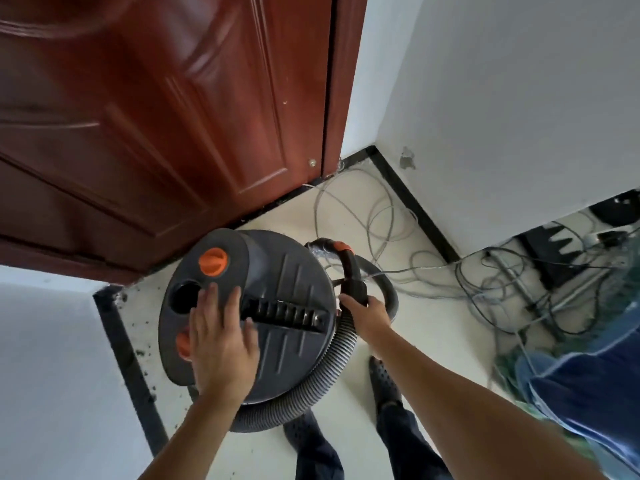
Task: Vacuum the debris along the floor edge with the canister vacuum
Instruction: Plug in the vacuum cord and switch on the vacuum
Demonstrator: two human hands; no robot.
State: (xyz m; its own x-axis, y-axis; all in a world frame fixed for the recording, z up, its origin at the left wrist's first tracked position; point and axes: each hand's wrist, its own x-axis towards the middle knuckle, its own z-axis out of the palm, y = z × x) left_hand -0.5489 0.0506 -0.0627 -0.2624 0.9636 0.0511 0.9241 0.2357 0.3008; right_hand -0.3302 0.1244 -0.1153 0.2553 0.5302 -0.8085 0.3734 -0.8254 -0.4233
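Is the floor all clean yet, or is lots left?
Not yet. Nothing looks cleaned: dark crumbs lie along the black floor edge. The left hand rests flat on the vacuum, the right hand grips the hose handle. Sucking up crumbs is all left.

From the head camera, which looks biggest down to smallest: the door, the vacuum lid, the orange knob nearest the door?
Largest: the door.
Then the vacuum lid, though it is nearer the camera.
Smallest: that orange knob.
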